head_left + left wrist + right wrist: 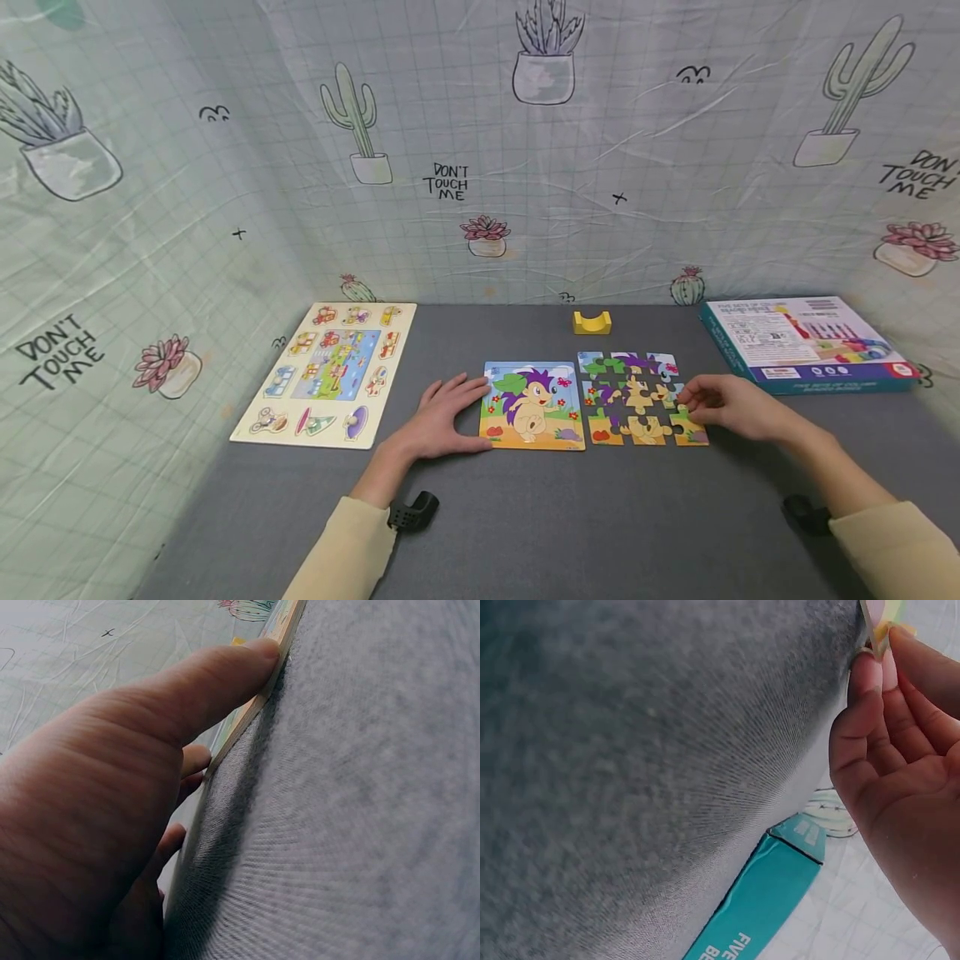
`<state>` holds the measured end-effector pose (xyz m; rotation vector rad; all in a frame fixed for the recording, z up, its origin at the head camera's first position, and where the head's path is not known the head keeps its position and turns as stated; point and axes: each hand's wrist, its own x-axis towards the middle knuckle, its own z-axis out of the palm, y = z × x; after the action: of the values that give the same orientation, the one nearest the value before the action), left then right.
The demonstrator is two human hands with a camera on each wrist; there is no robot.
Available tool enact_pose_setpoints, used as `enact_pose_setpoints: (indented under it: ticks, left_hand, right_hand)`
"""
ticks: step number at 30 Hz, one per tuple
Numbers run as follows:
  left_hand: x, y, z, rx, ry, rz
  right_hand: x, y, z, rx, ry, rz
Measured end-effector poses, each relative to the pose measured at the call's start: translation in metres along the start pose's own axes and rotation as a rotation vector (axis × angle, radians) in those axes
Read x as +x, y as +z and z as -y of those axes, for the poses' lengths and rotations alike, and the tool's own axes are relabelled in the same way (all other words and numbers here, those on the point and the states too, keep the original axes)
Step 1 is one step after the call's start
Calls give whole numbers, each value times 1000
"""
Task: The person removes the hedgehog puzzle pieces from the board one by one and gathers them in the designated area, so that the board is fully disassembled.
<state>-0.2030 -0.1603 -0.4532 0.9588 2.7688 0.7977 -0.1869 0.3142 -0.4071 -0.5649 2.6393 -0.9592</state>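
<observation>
My left hand (438,421) rests at the left edge of a hedgehog picture board (534,408). Its thumb and fingers are spread; in the left wrist view the thumb touches the board's edge. To the right lies a jigsaw puzzle (647,429) of the same hedgehog, its pieces loosely arranged with gaps between some. My right hand (731,407) is over its right side. In the right wrist view the thumb and fingers pinch a puzzle piece (877,634), mostly hidden by the fingertips.
A peg-style picture board (397,333) lies at the left. Behind the puzzle stands a small yellow curved block (592,323). A teal-sided box (810,346) lies at the back right. Patterned cloth (480,125) rises behind the grey table (525,525).
</observation>
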Motion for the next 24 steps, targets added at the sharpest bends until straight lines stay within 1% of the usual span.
enact_pose_setpoints:
  ticks: [7, 14, 24]
  left_hand:
    - [-1, -1, -1, -3, 6, -2]
    - [-1, -1, -1, -1, 6, 1]
    - [-1, -1, -2, -12, 15, -1]
  right_hand:
    - [-2, 3, 0, -54, 21, -16]
    - [-4, 6, 2, -68, 52, -19]
    - [-8, 8, 4, -86, 41, -19]
